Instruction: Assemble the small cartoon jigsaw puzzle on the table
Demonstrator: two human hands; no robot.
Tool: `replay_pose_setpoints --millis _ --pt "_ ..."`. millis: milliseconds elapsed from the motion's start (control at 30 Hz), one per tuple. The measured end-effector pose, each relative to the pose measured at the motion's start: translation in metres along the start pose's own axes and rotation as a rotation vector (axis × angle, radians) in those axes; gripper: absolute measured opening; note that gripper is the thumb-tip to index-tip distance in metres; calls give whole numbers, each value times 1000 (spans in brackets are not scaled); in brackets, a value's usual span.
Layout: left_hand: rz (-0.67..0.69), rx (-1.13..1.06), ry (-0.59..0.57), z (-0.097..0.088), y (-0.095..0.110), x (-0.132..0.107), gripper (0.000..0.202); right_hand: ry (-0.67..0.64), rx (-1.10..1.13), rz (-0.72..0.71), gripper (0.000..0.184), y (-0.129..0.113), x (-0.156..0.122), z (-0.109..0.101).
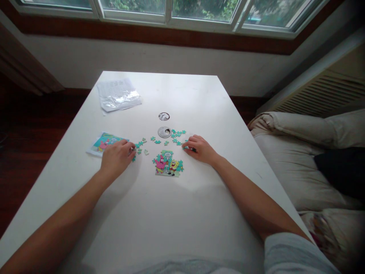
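1. Grey shirt (185, 267) at the bottom edge, nearer than either grip; grey sleeve (289, 249) on the right arm, well back from the right grip.
2. Left grip (116, 156): fingers curled, tips down by some teal pieces. Can't tell if it has hold of one. Hand covers part of the picture packet (103, 142), which sticks out on its left.
3. Right grip (201, 149): fingers bent, thumb and index close together at the right end of the loose pieces. Gap and hold both unclear.
4. Part-built puzzle (168, 163): flat on the white worktop (176, 213), between the grips and a bit nearer the camera, closer to the right one. Shows a pink, a yellow and a pale teal cartoon figure; outline ragged.
5. Loose pieces (157, 142): teal, scattered in a band from left fingertips to right fingertips, with a cluster just beyond the right grip, to its left.
6. Round grey cover (161, 132) beyond that band, between the grips; round hole (164, 116) farther out.
7. Clear plastic sleeve with papers (119, 97): well beyond the left grip.
8. Couch (285, 163): off to the right of the right grip.
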State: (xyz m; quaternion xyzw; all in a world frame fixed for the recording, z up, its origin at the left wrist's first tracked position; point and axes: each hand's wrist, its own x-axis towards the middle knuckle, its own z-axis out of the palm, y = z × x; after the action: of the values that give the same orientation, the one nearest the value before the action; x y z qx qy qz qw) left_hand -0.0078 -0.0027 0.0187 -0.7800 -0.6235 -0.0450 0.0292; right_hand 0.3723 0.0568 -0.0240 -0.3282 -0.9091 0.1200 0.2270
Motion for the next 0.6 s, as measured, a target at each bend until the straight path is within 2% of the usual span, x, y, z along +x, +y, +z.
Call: replay_pose_setpoints --millis 333,600 --pt "-3 -40 -35 0 -1 2 19 6 33 6 13 -2 0 1" --pt "-22 -95 -128 3 -5 5 11 1 48 8 13 -3 1 0"
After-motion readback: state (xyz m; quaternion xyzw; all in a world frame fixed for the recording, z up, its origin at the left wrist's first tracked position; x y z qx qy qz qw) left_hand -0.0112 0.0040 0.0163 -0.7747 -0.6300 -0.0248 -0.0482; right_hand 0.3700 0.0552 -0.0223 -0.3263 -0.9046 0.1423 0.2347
